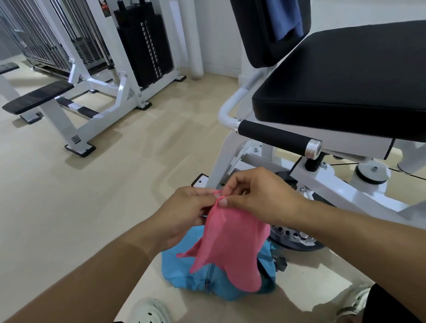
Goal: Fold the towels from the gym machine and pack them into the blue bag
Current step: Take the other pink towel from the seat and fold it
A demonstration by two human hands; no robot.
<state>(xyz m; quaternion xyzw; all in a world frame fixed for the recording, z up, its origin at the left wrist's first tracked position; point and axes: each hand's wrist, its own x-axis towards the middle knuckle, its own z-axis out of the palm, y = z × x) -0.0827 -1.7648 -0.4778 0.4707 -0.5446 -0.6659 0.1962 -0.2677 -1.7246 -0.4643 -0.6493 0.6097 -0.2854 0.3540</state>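
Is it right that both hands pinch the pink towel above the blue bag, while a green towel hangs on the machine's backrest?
Not quite. In the head view the towel on the backrest is blue, not green. The rest holds: left hand and right hand pinch the pink towel above the blue bag.

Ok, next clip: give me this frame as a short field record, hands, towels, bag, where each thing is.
left hand: pinches the top edge of the pink towel
right hand: pinches the same edge, beside the left hand
pink towel: held up, hanging loose above the bag, not folded flat
blue bag: on the floor between the person's feet, partly hidden by the pink towel; whether it is open cannot be told
blue towel: draped over the machine's backrest
machine seat: black pad, nothing on it
task stage: folding under way, blue towel not yet taken
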